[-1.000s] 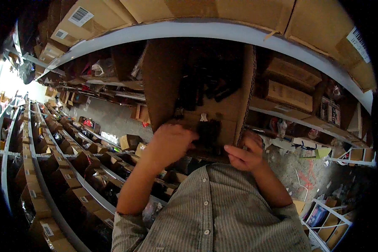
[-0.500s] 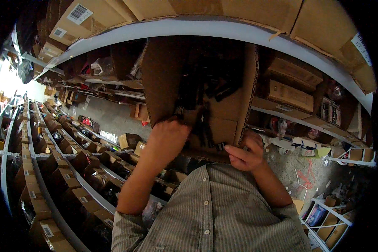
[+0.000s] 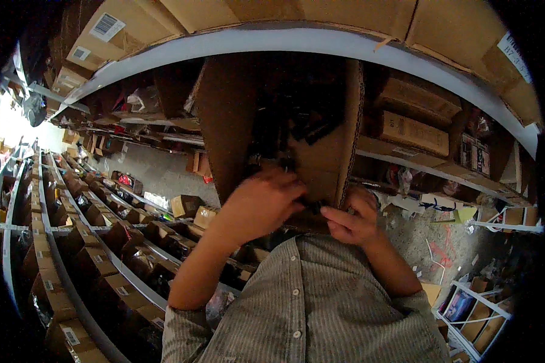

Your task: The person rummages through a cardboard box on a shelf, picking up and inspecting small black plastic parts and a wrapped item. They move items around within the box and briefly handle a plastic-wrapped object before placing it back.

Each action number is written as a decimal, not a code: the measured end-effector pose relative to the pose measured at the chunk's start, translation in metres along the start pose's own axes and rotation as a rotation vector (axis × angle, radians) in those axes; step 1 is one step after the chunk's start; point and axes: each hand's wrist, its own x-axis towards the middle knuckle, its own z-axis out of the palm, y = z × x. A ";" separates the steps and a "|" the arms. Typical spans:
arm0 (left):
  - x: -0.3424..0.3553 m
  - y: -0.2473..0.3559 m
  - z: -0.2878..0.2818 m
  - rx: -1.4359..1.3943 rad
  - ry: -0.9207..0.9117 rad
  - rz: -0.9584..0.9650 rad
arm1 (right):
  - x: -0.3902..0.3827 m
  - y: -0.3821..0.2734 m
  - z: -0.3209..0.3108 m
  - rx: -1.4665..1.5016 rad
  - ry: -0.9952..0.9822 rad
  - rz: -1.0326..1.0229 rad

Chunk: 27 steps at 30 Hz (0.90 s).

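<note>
Cardboard box (image 3: 224, 121), brown, tall-sided and open, is at 12 o'clock in the head view, a little above the middle. Its walls are flat, and the cut edge on its 3 o'clock side is wavy inside. A smooth, pale metal shelf edge (image 3: 284, 39) bends over it, and plain brown closed cardboard boxes (image 3: 242, 13) sit above that. The grey striped cloth shirt (image 3: 272, 308) at 6 o'clock has small round buttons and soft folds.

Inside the box, small black long-shaped things (image 3: 312, 124) lie in a dark heap toward 12 o'clock. It is too dark to tell what they are. At 2 o'clock a long, flat brown cardboard box (image 3: 415, 133) rests on a shelf. At 8 o'clock, rows of open brown cardboard bins (image 3: 106, 266) hold mixed things, too dim to name.

The left hand (image 3: 263, 202) reaches into the box at its 7 o'clock side, back up, fingers bent and blurry. I cannot tell if it pinches anything. The right hand (image 3: 354, 216) is at the box's 5 o'clock corner, fingers curled, thumb pointing to 9 o'clock. I cannot tell if it grips the wall.
</note>
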 end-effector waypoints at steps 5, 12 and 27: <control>0.019 0.008 0.031 0.039 -0.083 0.025 | 0.000 0.001 0.002 -0.009 -0.003 -0.004; 0.015 -0.005 0.037 0.159 -0.062 0.137 | -0.002 -0.002 -0.003 -0.021 -0.007 0.018; -0.077 -0.017 -0.016 -0.069 0.565 -0.137 | 0.008 -0.011 -0.009 -0.120 -0.047 0.032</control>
